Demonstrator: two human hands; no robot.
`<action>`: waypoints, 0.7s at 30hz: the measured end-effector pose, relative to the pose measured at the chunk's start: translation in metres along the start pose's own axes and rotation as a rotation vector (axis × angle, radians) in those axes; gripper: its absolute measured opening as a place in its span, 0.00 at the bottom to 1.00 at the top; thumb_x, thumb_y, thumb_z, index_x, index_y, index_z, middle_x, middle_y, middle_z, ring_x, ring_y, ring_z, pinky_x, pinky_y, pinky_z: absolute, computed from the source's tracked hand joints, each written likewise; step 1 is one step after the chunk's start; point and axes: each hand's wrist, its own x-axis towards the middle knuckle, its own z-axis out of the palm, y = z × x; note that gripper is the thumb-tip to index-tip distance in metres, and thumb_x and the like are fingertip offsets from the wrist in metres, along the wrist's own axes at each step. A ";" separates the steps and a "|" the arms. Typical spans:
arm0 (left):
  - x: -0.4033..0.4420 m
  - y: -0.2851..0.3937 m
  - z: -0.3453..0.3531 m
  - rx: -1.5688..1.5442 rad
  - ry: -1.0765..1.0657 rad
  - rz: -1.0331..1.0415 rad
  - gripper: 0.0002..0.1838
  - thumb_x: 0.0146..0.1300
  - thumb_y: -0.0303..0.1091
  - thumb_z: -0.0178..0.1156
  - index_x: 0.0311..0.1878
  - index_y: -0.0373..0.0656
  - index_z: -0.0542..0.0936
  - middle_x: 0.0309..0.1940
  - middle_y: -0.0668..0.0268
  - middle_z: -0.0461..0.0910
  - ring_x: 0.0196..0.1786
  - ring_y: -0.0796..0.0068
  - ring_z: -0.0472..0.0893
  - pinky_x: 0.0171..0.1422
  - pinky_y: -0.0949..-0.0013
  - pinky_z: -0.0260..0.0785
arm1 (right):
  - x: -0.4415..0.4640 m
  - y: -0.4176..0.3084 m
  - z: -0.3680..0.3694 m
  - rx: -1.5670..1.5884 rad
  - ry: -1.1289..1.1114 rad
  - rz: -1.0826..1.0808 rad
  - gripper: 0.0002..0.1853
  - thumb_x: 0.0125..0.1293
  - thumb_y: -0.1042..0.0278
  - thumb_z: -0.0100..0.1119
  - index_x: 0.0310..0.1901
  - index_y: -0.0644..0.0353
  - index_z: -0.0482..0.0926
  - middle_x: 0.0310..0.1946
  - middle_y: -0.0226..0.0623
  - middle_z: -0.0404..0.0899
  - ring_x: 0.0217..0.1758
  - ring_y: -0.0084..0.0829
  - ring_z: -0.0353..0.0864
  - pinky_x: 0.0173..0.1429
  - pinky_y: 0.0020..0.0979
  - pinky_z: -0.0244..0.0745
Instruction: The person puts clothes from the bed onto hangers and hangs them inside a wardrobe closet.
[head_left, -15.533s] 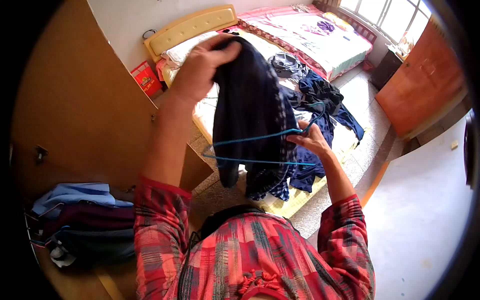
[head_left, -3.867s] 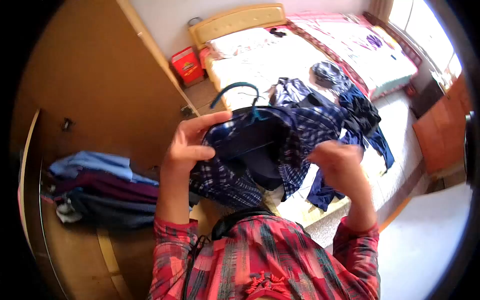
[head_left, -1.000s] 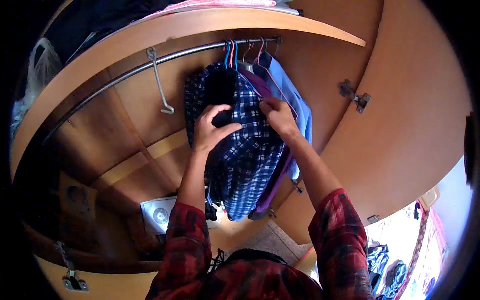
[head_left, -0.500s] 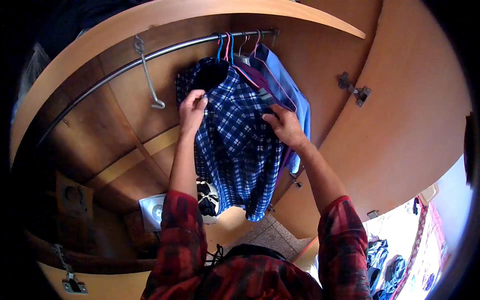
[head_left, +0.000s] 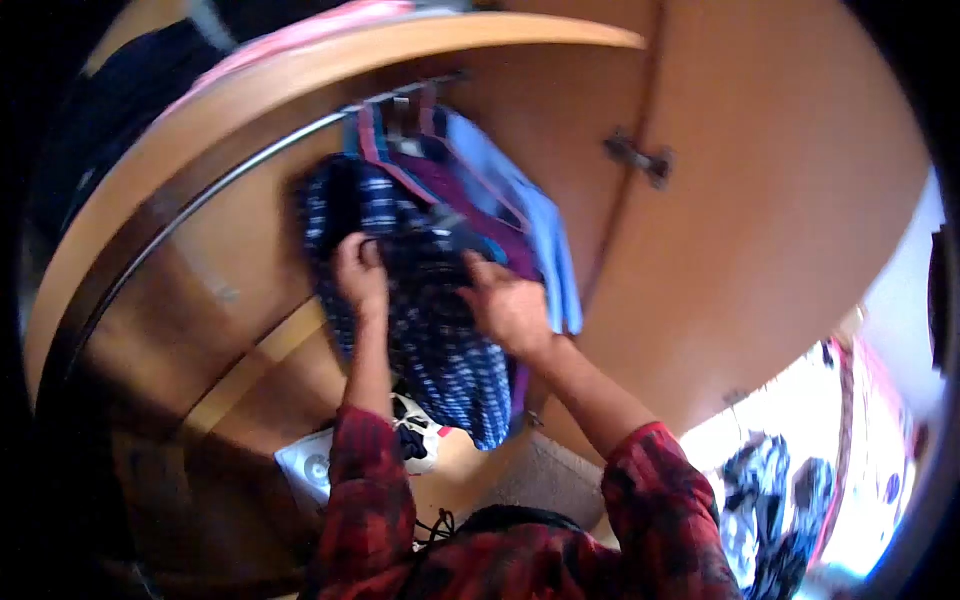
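Observation:
A dark blue and white plaid shirt (head_left: 450, 345) hangs at the front of the clothes on the rail, smeared by motion. My left hand (head_left: 360, 275) is closed on the shirt's front edge below the collar, with thumb and fingers together. Against the other side of the shirt's front lies my right hand (head_left: 508, 305), its thumb and forefinger somewhat apart; blur hides whether cloth is pinched there. Close behind hang a purple garment (head_left: 510, 250) and a light blue shirt (head_left: 545, 225). Pink and blue hangers (head_left: 370, 140) carry the clothes.
The curved metal rail (head_left: 240, 170) runs beneath a wooden shelf (head_left: 250, 85) with folded cloth on top. A wardrobe door (head_left: 760, 200) stands open at the right. Below are a white and black bundle (head_left: 415, 435) and a pale printed sheet (head_left: 308, 465). Clothes (head_left: 770, 490) lie at lower right.
The view has shifted, and the rail and clothes appear further left. Both hands sit lower on the plaid shirt, and the right hand's thumb and forefinger look wider apart.

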 end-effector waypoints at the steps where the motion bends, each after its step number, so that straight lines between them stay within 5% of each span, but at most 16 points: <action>1: -0.005 0.017 -0.005 -0.007 0.026 -0.034 0.13 0.56 0.28 0.60 0.45 0.41 0.77 0.43 0.60 0.78 0.50 0.60 0.74 0.60 0.62 0.63 | -0.009 0.006 0.002 0.057 0.041 -0.018 0.26 0.57 0.62 0.60 0.58 0.58 0.68 0.41 0.46 0.79 0.44 0.43 0.79 0.43 0.40 0.76; 4: -0.021 0.045 -0.023 0.039 0.044 -0.004 0.21 0.57 0.25 0.58 0.55 0.39 0.71 0.54 0.58 0.71 0.56 0.62 0.70 0.62 0.63 0.62 | -0.040 0.018 -0.010 0.053 0.168 -0.117 0.25 0.55 0.66 0.58 0.55 0.62 0.69 0.35 0.44 0.76 0.37 0.43 0.77 0.35 0.40 0.75; 5: -0.025 0.071 -0.034 -0.038 0.053 -0.076 0.19 0.59 0.25 0.57 0.54 0.36 0.71 0.54 0.57 0.71 0.55 0.63 0.71 0.60 0.64 0.63 | -0.055 0.023 -0.019 0.051 0.222 -0.165 0.23 0.54 0.68 0.56 0.53 0.63 0.69 0.33 0.43 0.75 0.35 0.42 0.76 0.33 0.40 0.75; 9: -0.084 0.124 -0.056 -0.333 0.107 0.219 0.10 0.63 0.26 0.57 0.46 0.32 0.72 0.49 0.51 0.74 0.52 0.61 0.75 0.57 0.61 0.70 | -0.153 0.039 -0.050 0.059 -0.027 0.016 0.14 0.50 0.72 0.51 0.40 0.63 0.71 0.30 0.42 0.71 0.33 0.42 0.75 0.31 0.40 0.74; 11: -0.129 0.145 -0.051 -0.594 -0.197 0.405 0.03 0.63 0.20 0.50 0.37 0.33 0.73 0.40 0.55 0.74 0.43 0.62 0.77 0.50 0.61 0.73 | -0.220 0.057 -0.046 0.104 -0.198 0.172 0.12 0.53 0.70 0.50 0.40 0.62 0.70 0.31 0.43 0.71 0.29 0.44 0.76 0.29 0.43 0.74; 13: -0.160 0.207 -0.039 -0.881 -0.641 0.471 0.08 0.54 0.15 0.48 0.30 0.36 0.75 0.33 0.58 0.76 0.34 0.63 0.78 0.40 0.64 0.72 | -0.291 0.069 -0.050 0.000 -0.393 0.330 0.09 0.59 0.66 0.49 0.39 0.61 0.70 0.31 0.42 0.71 0.26 0.42 0.77 0.27 0.41 0.73; 17: -0.242 0.266 -0.007 -0.955 -1.475 0.119 0.08 0.51 0.14 0.52 0.29 0.35 0.79 0.28 0.58 0.80 0.30 0.68 0.80 0.36 0.70 0.73 | -0.432 0.073 -0.080 0.010 -0.601 0.731 0.08 0.60 0.67 0.50 0.39 0.59 0.72 0.30 0.43 0.75 0.29 0.44 0.79 0.29 0.42 0.75; 19: -0.280 0.293 0.006 -0.953 -1.661 0.189 0.07 0.52 0.17 0.55 0.30 0.37 0.80 0.30 0.60 0.80 0.32 0.67 0.81 0.36 0.70 0.73 | -0.515 0.078 -0.084 0.038 -0.592 0.883 0.09 0.59 0.65 0.51 0.37 0.59 0.73 0.27 0.47 0.78 0.32 0.47 0.81 0.32 0.45 0.75; 21: -0.308 0.322 0.012 -0.973 -1.837 0.189 0.06 0.53 0.18 0.56 0.32 0.38 0.81 0.30 0.61 0.80 0.31 0.68 0.81 0.35 0.71 0.72 | -0.561 0.073 -0.103 0.028 -0.635 1.278 0.08 0.58 0.64 0.52 0.35 0.58 0.75 0.28 0.48 0.79 0.35 0.49 0.81 0.35 0.46 0.74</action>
